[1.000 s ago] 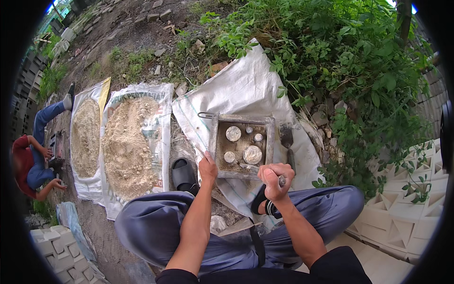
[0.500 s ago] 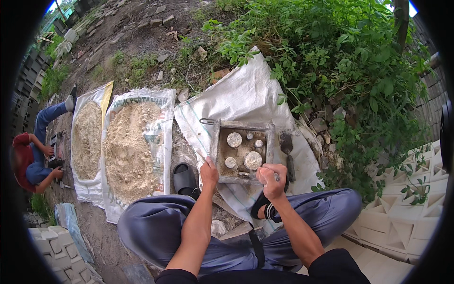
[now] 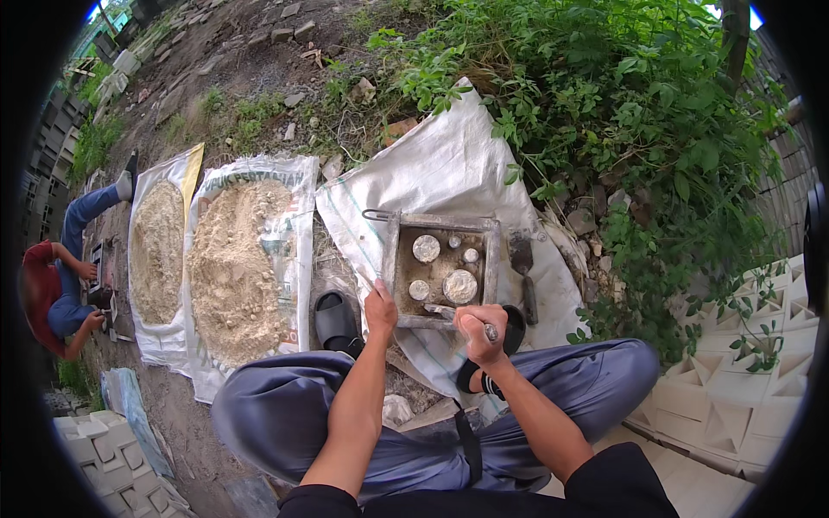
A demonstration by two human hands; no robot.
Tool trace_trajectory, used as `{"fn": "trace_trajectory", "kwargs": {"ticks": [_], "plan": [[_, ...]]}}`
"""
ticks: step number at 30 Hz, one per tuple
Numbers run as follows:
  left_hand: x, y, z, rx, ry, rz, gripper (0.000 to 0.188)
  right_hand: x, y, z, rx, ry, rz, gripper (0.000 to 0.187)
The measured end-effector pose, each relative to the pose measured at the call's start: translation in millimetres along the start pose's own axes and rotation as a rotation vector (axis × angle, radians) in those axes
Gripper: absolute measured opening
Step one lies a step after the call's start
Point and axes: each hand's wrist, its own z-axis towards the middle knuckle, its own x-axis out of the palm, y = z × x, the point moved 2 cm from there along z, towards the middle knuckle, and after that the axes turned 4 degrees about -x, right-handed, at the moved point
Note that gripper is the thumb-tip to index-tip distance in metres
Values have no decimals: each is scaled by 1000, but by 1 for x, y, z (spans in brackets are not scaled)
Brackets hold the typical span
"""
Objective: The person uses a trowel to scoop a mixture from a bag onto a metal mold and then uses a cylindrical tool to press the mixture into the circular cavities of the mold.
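Note:
A square, dusty mould frame (image 3: 490, 259) lies on a white woven sheet in front of me, and round pale-topped pieces (image 3: 426, 249) of different sizes stand inside it. My right hand (image 3: 482, 331) is closed round the handle of a slim metal tool (image 3: 442, 310), whose tip reaches over the frame's near inside edge. The handle end pokes out of my fist. Beside the frame's near left corner, my left hand (image 3: 380, 309) is closed, with something thin showing above the fingers. A trowel (image 3: 522, 256) lies right of the frame.
Two sacks spread with pale powder (image 3: 233, 268) lie to the left. Farther left sits another person (image 3: 53, 298) with hands at a dark object. Dense plants (image 3: 639, 129) grow at the right, above pale patterned blocks (image 3: 734, 380). A black sandal (image 3: 335, 319) is on my left foot.
My right hand has turned and shifted slightly left, so the tool's metal end now shows at the frame's near edge. My left hand stays beside the frame's corner.

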Motion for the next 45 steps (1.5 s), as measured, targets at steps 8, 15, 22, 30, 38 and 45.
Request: {"fn": "trace_trajectory", "kwargs": {"ticks": [8,15,22,30,38,45], "plan": [[-3,0,0,12,-15,-21,61,-5,4,14,-33,-6,89,30],[-3,12,1,-37,-11,-37,62,4,39,22,-47,-57,104,28],[1,13,2,-18,-36,-17,61,7,22,12,-69,-46,210,19],[-3,7,2,-59,32,-57,62,16,10,13,127,-184,100,29],[-3,10,0,-56,8,-66,61,17,9,3,17,-101,24,29],[-2,3,-2,-45,20,-60,59,7,-5,0,138,-38,-35,34]]}}
